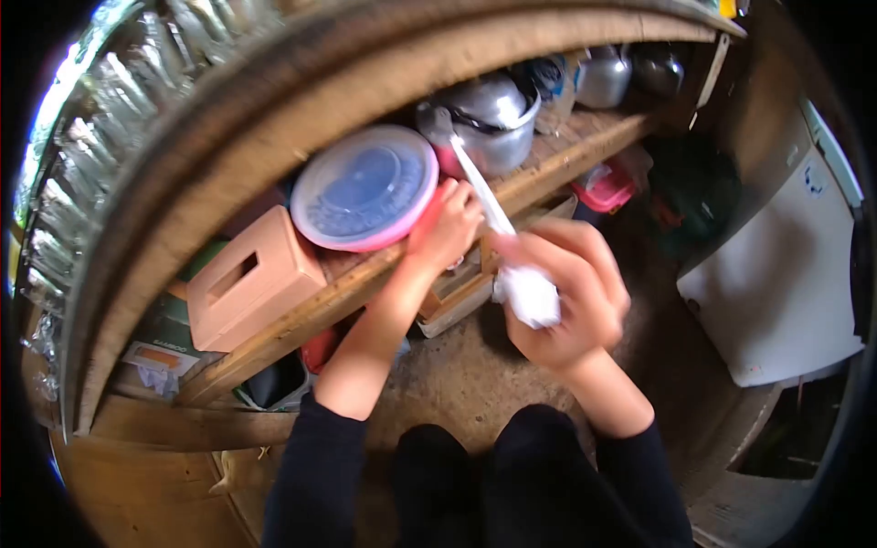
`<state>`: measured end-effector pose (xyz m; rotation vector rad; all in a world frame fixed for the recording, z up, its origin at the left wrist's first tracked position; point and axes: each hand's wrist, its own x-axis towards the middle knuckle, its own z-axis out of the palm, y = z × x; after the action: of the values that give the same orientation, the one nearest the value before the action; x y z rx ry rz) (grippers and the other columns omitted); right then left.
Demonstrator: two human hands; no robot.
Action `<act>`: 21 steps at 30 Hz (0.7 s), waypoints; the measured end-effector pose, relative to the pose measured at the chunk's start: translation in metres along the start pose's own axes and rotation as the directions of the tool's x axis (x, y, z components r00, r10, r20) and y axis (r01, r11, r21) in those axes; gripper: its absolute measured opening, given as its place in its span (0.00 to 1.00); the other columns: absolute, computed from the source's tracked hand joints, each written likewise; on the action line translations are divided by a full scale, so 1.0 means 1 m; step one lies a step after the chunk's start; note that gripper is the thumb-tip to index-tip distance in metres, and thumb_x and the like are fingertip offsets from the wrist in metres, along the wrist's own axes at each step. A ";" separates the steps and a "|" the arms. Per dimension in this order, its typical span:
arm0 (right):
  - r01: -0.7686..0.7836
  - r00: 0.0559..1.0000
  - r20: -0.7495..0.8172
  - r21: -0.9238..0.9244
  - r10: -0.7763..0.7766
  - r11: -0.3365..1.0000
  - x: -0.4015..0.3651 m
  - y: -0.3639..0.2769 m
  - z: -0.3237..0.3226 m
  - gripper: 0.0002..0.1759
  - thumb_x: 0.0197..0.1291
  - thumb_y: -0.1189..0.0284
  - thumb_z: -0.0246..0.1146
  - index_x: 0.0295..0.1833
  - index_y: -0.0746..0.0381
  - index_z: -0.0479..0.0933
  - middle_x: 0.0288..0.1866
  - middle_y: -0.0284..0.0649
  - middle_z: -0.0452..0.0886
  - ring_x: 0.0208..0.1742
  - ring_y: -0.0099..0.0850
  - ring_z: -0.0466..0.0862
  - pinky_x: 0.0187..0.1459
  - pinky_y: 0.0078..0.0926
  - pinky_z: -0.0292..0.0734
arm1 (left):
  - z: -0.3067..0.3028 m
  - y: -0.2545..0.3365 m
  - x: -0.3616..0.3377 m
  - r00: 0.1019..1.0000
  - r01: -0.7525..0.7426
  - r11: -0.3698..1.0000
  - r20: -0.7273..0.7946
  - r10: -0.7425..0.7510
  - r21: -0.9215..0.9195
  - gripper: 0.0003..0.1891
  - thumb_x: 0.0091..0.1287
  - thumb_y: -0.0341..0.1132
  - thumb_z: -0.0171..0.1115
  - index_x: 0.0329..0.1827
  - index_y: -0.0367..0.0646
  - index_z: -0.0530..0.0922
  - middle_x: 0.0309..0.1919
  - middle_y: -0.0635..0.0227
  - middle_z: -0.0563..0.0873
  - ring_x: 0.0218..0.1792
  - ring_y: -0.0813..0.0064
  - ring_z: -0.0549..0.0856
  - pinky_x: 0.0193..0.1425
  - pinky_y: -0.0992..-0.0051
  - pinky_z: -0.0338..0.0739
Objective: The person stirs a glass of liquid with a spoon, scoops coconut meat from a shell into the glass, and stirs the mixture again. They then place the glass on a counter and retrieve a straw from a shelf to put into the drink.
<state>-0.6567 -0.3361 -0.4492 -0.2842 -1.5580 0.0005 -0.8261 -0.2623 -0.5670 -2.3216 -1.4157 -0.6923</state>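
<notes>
My right hand (571, 292) is closed round a crumpled white cloth or tissue (530, 297) and a thin white stick-like thing (480, 183), which points up and left toward the metal pots. On the wooden shelf, my left hand (449, 224) is at the right side of a round pink container with a clear lid (367, 187). Its fingers are bent near something red or pink; whether they grip it cannot be made out. Just beyond stands a silver pot (502, 146) with a metal lid.
A peach tissue box (251, 279) stands on the shelf (320, 297) at left, near a green box (164, 342). Metal kettles (603, 78) are at the back right. A pink basin (607, 187) lies beyond the shelf edge. A white appliance (776, 265) stands at right.
</notes>
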 end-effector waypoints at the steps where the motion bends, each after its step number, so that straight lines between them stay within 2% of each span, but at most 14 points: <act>1: -0.051 0.998 0.039 0.047 0.049 0.998 0.017 -0.010 -0.013 0.15 0.40 0.82 0.65 0.39 0.65 0.78 0.27 0.42 0.78 0.21 0.31 0.74 0.23 0.23 0.68 | 0.022 -0.010 -0.003 0.998 0.052 0.991 -0.026 -0.056 -0.127 0.07 0.54 0.32 0.58 0.34 0.42 0.77 0.37 0.63 0.77 0.43 0.65 0.74 0.47 0.69 0.71; 2: -0.107 0.992 0.083 0.091 0.099 0.990 0.033 -0.019 -0.024 0.13 0.42 0.83 0.65 0.38 0.67 0.77 0.26 0.42 0.78 0.21 0.30 0.74 0.22 0.23 0.67 | 0.027 -0.014 -0.003 0.993 0.098 0.962 -0.044 -0.113 -0.255 0.08 0.54 0.34 0.59 0.35 0.42 0.78 0.37 0.64 0.77 0.42 0.65 0.74 0.48 0.69 0.71; 4: -0.176 0.984 0.042 0.120 0.173 0.977 0.062 -0.026 -0.033 0.11 0.45 0.83 0.64 0.37 0.69 0.75 0.24 0.41 0.77 0.19 0.30 0.73 0.21 0.24 0.67 | -0.016 0.002 0.005 0.999 -0.048 0.993 -0.017 0.050 0.110 0.10 0.60 0.35 0.55 0.43 0.42 0.76 0.44 0.63 0.74 0.46 0.68 0.75 0.47 0.71 0.72; 6: -0.225 0.972 0.089 0.109 0.216 0.968 0.096 -0.031 -0.044 0.10 0.45 0.84 0.61 0.36 0.70 0.73 0.24 0.42 0.77 0.20 0.31 0.73 0.22 0.24 0.67 | -0.043 0.023 0.011 0.975 -0.119 0.993 -0.189 0.115 -0.009 0.11 0.57 0.34 0.61 0.42 0.42 0.77 0.40 0.65 0.77 0.41 0.68 0.77 0.42 0.71 0.74; 7: -0.250 0.961 0.141 0.090 0.236 0.964 0.112 -0.034 -0.050 0.10 0.44 0.86 0.60 0.36 0.70 0.73 0.25 0.43 0.78 0.20 0.32 0.73 0.23 0.26 0.69 | -0.055 0.046 0.009 0.979 0.039 0.961 -0.181 -0.091 -0.273 0.11 0.56 0.33 0.63 0.42 0.41 0.77 0.37 0.66 0.78 0.38 0.69 0.78 0.40 0.72 0.74; 8: -0.249 0.962 0.138 0.097 0.235 0.964 0.128 -0.037 -0.053 0.10 0.44 0.86 0.60 0.36 0.70 0.73 0.25 0.43 0.78 0.20 0.32 0.73 0.23 0.26 0.69 | -0.069 0.072 0.004 0.953 0.184 0.838 -0.117 -0.281 -0.514 0.12 0.55 0.32 0.64 0.41 0.41 0.77 0.35 0.67 0.79 0.36 0.71 0.78 0.37 0.73 0.74; 10: -0.388 0.909 0.192 0.060 0.371 0.920 0.157 -0.049 -0.059 0.09 0.43 0.86 0.60 0.34 0.69 0.74 0.25 0.43 0.78 0.20 0.33 0.74 0.25 0.27 0.70 | -0.128 0.127 0.003 0.850 0.327 0.557 -0.020 -0.527 -0.763 0.07 0.55 0.31 0.66 0.35 0.42 0.79 0.31 0.65 0.80 0.32 0.70 0.80 0.36 0.72 0.74; 12: -0.415 0.894 0.196 0.029 0.402 0.909 0.192 -0.065 -0.060 0.08 0.42 0.85 0.62 0.33 0.68 0.75 0.25 0.40 0.78 0.19 0.32 0.75 0.25 0.27 0.68 | -0.199 0.155 0.003 0.808 0.400 0.403 0.109 -0.579 -0.823 0.04 0.57 0.28 0.63 0.33 0.40 0.78 0.26 0.66 0.78 0.28 0.76 0.78 0.32 0.77 0.71; 14: -0.446 0.877 0.236 0.073 0.419 0.892 0.229 -0.082 -0.059 0.09 0.43 0.84 0.61 0.33 0.67 0.76 0.24 0.38 0.78 0.18 0.30 0.73 0.25 0.26 0.67 | -0.257 0.170 -0.005 0.711 0.481 0.305 0.162 -0.685 -0.822 0.02 0.58 0.25 0.60 0.33 0.38 0.77 0.22 0.67 0.76 0.23 0.80 0.73 0.28 0.80 0.68; 15: -0.398 0.900 0.218 0.058 0.377 0.916 0.252 -0.092 -0.052 0.09 0.43 0.84 0.61 0.33 0.65 0.76 0.23 0.37 0.77 0.17 0.29 0.73 0.24 0.24 0.65 | -0.288 0.174 -0.005 0.645 0.498 0.278 0.136 -0.752 -0.822 0.02 0.58 0.25 0.59 0.33 0.38 0.77 0.22 0.67 0.76 0.23 0.80 0.73 0.27 0.80 0.67; 16: -0.435 0.875 0.266 0.069 0.404 0.898 0.276 -0.106 -0.048 0.08 0.44 0.84 0.61 0.33 0.64 0.76 0.22 0.35 0.75 0.17 0.28 0.72 0.24 0.24 0.64 | -0.320 0.177 -0.004 0.568 0.515 0.250 0.108 -0.816 -0.820 0.01 0.58 0.24 0.58 0.33 0.38 0.77 0.22 0.67 0.76 0.22 0.81 0.72 0.27 0.81 0.67; 19: -0.523 0.774 0.458 0.075 0.436 0.849 0.326 -0.139 -0.039 0.07 0.45 0.83 0.62 0.33 0.63 0.76 0.20 0.33 0.73 0.17 0.27 0.71 0.24 0.24 0.64 | -0.423 0.178 0.013 0.454 0.629 0.239 0.100 -0.885 -0.740 0.03 0.56 0.22 0.57 0.33 0.38 0.76 0.23 0.68 0.74 0.22 0.79 0.71 0.28 0.81 0.66; 20: -0.580 0.726 0.508 0.089 0.464 0.809 0.342 -0.152 -0.034 0.07 0.46 0.83 0.62 0.33 0.63 0.76 0.19 0.32 0.73 0.18 0.28 0.71 0.24 0.24 0.64 | -0.458 0.172 0.027 0.434 0.628 0.241 0.076 -0.898 -0.740 0.03 0.56 0.22 0.57 0.33 0.38 0.76 0.23 0.68 0.74 0.22 0.79 0.71 0.28 0.81 0.66; 21: -0.619 0.693 0.543 0.109 0.475 0.778 0.356 -0.164 -0.028 0.05 0.49 0.82 0.62 0.33 0.63 0.75 0.20 0.34 0.73 0.19 0.26 0.72 0.24 0.22 0.65 | -0.499 0.165 0.046 0.534 0.631 0.364 0.043 -0.845 -0.685 0.03 0.56 0.24 0.59 0.33 0.38 0.77 0.23 0.67 0.75 0.22 0.76 0.73 0.28 0.79 0.68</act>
<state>-0.6514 -0.4364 -0.0689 -0.5513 -1.8884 0.8384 -0.7763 -0.5595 -0.1343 -1.5897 -2.3518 -2.0076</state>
